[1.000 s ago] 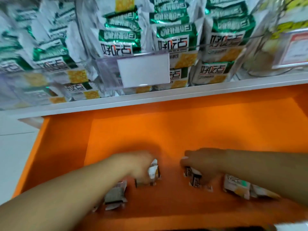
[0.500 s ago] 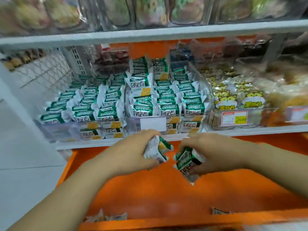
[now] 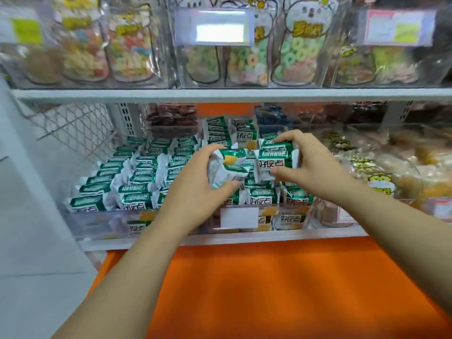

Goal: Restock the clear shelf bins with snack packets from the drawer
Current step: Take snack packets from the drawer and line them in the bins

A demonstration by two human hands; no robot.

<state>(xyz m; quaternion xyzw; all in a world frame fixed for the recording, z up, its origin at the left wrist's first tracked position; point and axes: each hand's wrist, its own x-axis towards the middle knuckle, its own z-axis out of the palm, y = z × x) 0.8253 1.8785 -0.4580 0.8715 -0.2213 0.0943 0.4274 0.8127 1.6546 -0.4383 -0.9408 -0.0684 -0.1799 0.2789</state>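
foil-film packets [image 3: 227,167]: green-and-white snack packets, 1 in the left hand, what looks like 2 stacked in the right hand [image 3: 276,162]; all are held above the middle clear bin, over the packets already stocked there.
left hand [image 3: 195,189]: fingers and thumb curled round its packet, thumb under the lower edge; the packet is tilted.
right hand [image 3: 310,167]: fingers over the top, thumb on the printed front, clamped on its packets.
spacing of hands: just beside each other, with their packets nearly touching.
middle clear bin [image 3: 266,205]: rows of like packets standing on edge; it looks nearly full, and no free slot can be made out.
drawer [image 3: 281,289]: orange, open below the shelf [image 3: 220,238].
handling (judged): light and air-puffed; the film is slick and crinkly and gives under the fingers; the contents are probably brittle, so a hard squeeze risks crushing them.
where to hold (judged): across the 2 broad faces with light pressure, or by a crimped end seam, which is flat and less slippery.
placing (judged): slide each packet in on edge, printed face forward, to match the rows.
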